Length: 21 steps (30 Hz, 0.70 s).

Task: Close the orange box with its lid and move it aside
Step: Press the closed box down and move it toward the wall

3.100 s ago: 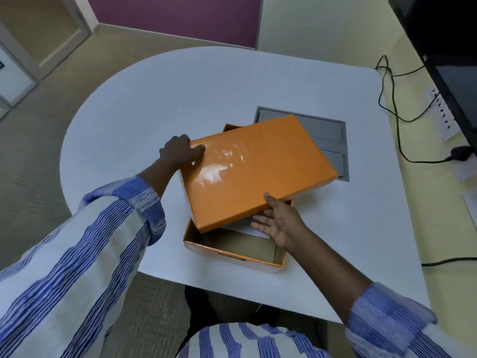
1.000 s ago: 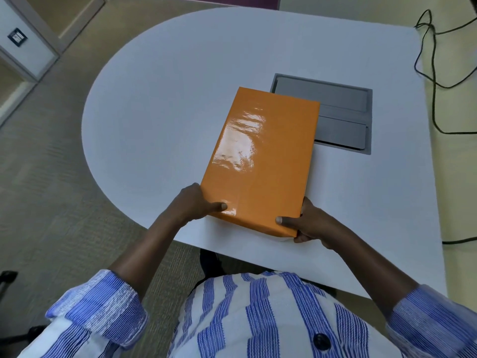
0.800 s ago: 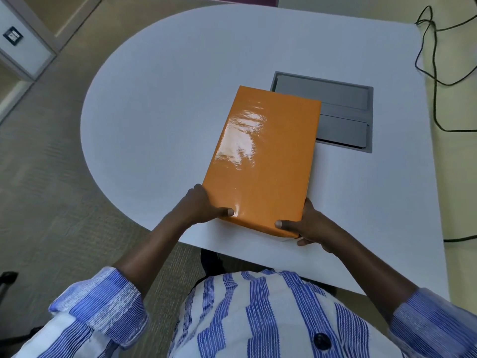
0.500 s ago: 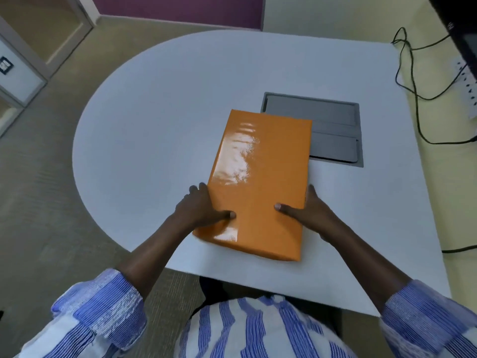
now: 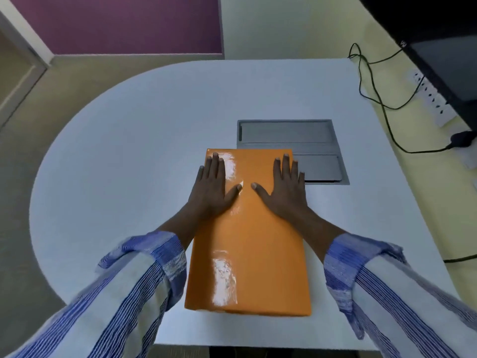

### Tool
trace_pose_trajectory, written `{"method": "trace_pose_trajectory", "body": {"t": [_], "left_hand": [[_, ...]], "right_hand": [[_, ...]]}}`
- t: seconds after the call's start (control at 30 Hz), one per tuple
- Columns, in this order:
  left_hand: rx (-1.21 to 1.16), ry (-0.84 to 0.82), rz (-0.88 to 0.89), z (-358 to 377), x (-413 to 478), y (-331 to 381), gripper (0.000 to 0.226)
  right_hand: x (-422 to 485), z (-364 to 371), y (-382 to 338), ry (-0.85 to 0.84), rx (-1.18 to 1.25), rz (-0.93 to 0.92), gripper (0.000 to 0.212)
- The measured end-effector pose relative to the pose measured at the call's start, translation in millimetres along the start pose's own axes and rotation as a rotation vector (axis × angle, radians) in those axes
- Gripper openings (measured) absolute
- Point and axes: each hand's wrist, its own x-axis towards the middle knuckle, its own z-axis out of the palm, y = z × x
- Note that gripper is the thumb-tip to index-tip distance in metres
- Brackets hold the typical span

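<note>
Head view: both hands have left the near end & now lie flat, fingers spread, on the lid [image 5: 247, 228] — left hand [image 5: 210, 188], right hand [image 5: 284, 191]. Box shut, mid-table [image 5: 144, 140], far corner touching the grey hatch [image 5: 291, 136] — prob. pressing it down, then sliding aside.

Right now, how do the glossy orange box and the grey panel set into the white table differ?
The glossy orange box rises above the white table; the grey panel sits recessed in it. The box is shiny, the panel matte. Both hands, left hand and right hand, lie flat on the box; none touches the panel. Both are rectangular.
</note>
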Motion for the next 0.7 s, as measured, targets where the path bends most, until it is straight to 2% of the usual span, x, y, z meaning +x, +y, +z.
{"method": "trace_pose_trajectory", "body": {"t": [0.13, 0.33, 0.43, 0.5, 0.57, 0.63, 0.7], "left_hand": [[-0.016, 0.067, 0.007, 14.3, -0.5, -3.1, 0.093], [-0.020, 0.092, 0.009, 23.0, 2.8, -6.5, 0.092], [-0.080, 0.113, 0.008, 17.6, 2.0, -6.5, 0.093], [-0.193, 0.189, -0.041, 14.1, -3.9, -9.6, 0.098], [-0.400, 0.224, -0.173, 9.9, -14.9, -13.9, 0.100], [-0.649, 0.146, -0.344, 18.1, -24.8, -25.0, 0.095], [-0.956, -0.004, -0.490, 23.3, -36.7, -35.1, 0.087]], "right_hand": [[0.5, 12.1, 4.5, 0.066, -0.020, -0.021, 0.102], [1.7, 13.8, 4.6, 0.066, -0.036, -0.014, 0.103], [1.1, 6.2, 5.0, 0.042, 0.075, 0.002, 0.101], [-2.4, -2.3, 6.5, 0.065, 0.310, 0.062, 0.096], [-10.1, -12.3, 11.1, 0.062, 0.566, 0.200, 0.094], [-20.8, -14.4, 21.3, -0.015, 0.753, 0.374, 0.094], [-34.1, -10.3, 32.5, -0.129, 0.900, 0.494, 0.100]]}}
